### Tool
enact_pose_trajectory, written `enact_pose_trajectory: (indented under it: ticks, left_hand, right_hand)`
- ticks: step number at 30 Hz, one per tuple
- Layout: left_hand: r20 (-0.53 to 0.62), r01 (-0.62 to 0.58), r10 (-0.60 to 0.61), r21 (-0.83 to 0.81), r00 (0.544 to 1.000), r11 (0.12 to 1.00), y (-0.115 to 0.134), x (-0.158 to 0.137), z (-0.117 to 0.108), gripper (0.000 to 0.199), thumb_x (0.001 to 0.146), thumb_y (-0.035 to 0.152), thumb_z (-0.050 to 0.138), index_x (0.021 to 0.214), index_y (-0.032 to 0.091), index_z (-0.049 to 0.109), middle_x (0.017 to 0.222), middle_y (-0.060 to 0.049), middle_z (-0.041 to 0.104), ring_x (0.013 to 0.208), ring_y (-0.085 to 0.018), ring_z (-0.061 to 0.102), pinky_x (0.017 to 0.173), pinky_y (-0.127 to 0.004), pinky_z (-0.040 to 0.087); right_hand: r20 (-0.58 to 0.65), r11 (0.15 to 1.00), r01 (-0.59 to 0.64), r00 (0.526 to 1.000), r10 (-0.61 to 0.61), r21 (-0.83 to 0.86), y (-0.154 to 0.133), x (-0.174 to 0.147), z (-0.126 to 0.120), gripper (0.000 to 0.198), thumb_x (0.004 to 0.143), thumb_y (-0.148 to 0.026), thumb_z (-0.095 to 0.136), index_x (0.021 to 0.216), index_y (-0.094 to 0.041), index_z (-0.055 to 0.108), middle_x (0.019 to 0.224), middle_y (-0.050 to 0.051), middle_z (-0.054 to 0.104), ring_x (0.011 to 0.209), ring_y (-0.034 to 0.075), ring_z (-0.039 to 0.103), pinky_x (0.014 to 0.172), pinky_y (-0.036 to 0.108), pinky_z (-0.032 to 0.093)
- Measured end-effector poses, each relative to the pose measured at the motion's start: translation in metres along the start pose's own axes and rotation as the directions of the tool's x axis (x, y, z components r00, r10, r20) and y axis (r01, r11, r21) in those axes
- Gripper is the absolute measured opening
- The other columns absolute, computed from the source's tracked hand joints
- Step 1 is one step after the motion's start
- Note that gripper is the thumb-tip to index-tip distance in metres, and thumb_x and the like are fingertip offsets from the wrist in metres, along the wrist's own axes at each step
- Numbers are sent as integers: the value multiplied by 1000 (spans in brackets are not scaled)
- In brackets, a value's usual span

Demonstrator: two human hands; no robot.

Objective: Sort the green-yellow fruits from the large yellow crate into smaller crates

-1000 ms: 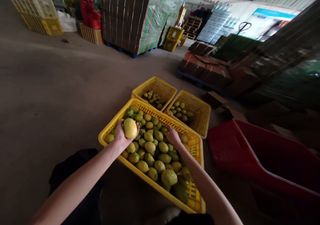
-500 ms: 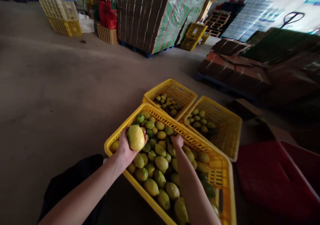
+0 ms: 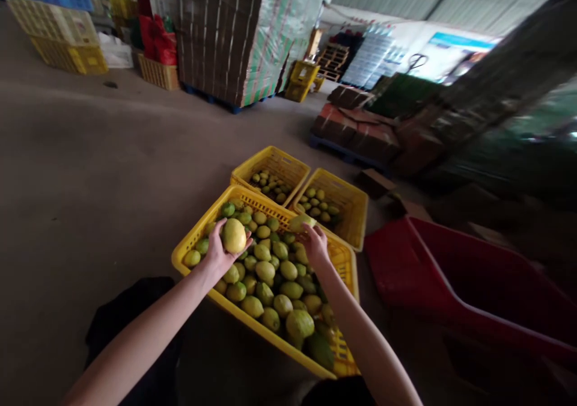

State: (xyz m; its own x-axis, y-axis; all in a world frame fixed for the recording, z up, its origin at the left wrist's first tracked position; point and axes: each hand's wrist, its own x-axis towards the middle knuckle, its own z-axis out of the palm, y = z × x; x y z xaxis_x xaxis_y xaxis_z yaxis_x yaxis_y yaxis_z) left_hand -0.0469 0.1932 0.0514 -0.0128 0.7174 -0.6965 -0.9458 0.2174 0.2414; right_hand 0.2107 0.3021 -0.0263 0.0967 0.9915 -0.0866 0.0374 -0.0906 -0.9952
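Observation:
My left hand (image 3: 219, 251) cups a large pale yellow lemon (image 3: 234, 236) above the left part of a yellow plastic crate (image 3: 270, 344). In my right hand (image 3: 317, 245) is another lemon (image 3: 301, 222), yellow-green and longer, gripped at one end near the crate's far rim. Below both hands the crate holds many lemons (image 3: 265, 270), from green to yellow. Touching its far side are two more yellow crates, the left one (image 3: 246, 170) and the right one (image 3: 360, 216), each with a layer of lemons at the bottom.
A red tub (image 3: 401, 261) stands to the right. Flattened cartons lie on a blue pallet (image 3: 345, 152) beyond the crates. A tall wrapped stack of boxes (image 3: 220, 33) and stacked crates (image 3: 67, 54) stand at the back left. Concrete floor (image 3: 99, 171) extends on the left.
My right hand has come up out of the lemons with one in its fingers. My left hand still holds its lemon. The view has turned right, showing more of the red tub.

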Motion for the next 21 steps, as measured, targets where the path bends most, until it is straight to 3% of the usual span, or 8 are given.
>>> enact_pose_trajectory:
  ticks: [2,4,7,9,14,16,21]
  left_hand:
    - [61,27,-28,22,998,999,-11,0,2,25,95,37,58,108,17,65,80,-5,70,70,-20,72,64,-32,64]
    - [140,78,-84,43,987,996,-23,-2,4,27,96,38,56,111,16,65,80,-5,71,68,-18,71,62,-30,63]
    - [255,104,-135,134,957,986,-38,-10,5,31,95,40,57,110,15,67,80,-8,72,68,-20,72,59,-30,62]
    - [359,22,-108,235,927,972,-46,-15,2,30,90,41,62,102,14,69,81,-9,73,74,-24,73,61,-32,62]
    - [599,-262,-26,389,800,883,-60,-16,-14,27,78,41,70,81,14,70,86,-11,75,81,-26,74,62,-29,59]
    - [608,-296,-19,412,793,862,-63,-14,-19,27,78,42,70,78,15,69,85,-11,75,80,-25,74,61,-28,58]
    - [539,-229,-17,386,842,894,-63,-10,-20,18,77,33,71,78,16,66,83,-5,73,80,-21,74,64,-24,58]
  right_hand:
    - [3,980,-37,999,37,197,-19,-30,1,32,66,-49,69,84,-26,57,80,2,71,80,26,70,73,41,60]
    - [68,907,-113,993,93,406,-33,-61,3,27,67,-44,68,85,-25,61,80,3,72,80,25,70,72,40,60]
    - [179,800,-220,973,143,558,-41,-104,6,26,73,-46,65,87,-24,65,81,4,72,76,25,70,63,37,57]
    - [231,780,-253,962,142,572,-41,-124,9,31,76,-51,61,87,-23,67,79,5,71,73,26,69,54,35,52]
    - [340,796,-288,934,111,532,-43,-150,21,29,69,-50,62,74,-21,65,69,8,68,70,27,67,43,31,45]
    - [360,811,-273,929,84,517,-48,-156,23,27,67,-48,64,71,-21,64,67,8,67,67,26,66,40,29,42]
    - [346,809,-270,934,88,522,-55,-161,24,28,64,-49,64,64,-22,61,56,5,62,54,22,62,31,26,35]
